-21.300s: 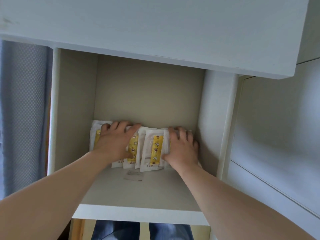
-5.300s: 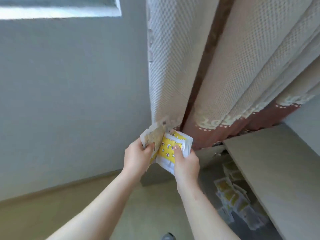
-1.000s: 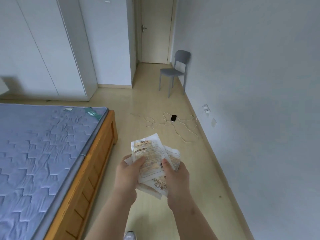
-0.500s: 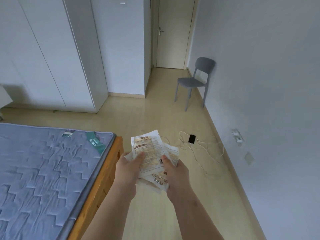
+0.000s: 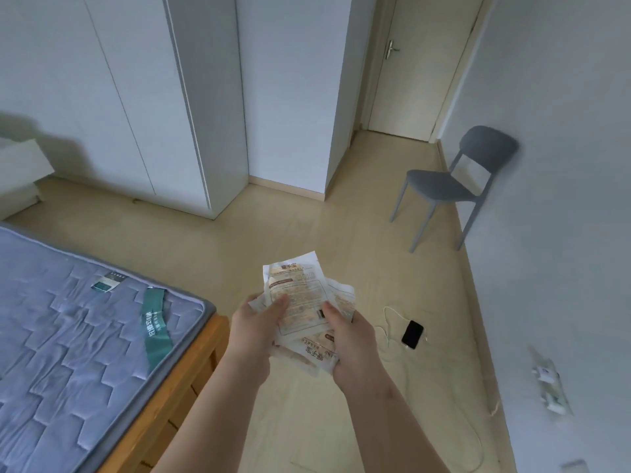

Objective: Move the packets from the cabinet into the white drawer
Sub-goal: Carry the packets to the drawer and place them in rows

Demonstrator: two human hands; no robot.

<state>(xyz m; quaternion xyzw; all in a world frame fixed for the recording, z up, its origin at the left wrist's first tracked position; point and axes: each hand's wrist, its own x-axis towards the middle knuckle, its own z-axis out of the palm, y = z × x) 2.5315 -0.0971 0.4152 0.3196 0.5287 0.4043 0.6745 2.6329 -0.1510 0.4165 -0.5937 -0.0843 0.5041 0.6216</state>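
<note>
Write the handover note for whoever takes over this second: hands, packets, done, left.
Left hand grips the packets from the left, thumb on top.
Right hand grips the same stack from the right.
The packets are held over the floor, beside the bed corner.
Done: this stack is out of the cabinet.
Left: carry it to the white drawer, not clearly in view, and put it in. Mind the phone on the floor ahead.

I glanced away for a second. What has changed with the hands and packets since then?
The person has walked forward beside the bed: the chair and the phone on the floor look nearer. Nothing was taken or let go. The left hand and right hand still grip the stack of packets, thumbs on top.
</note>
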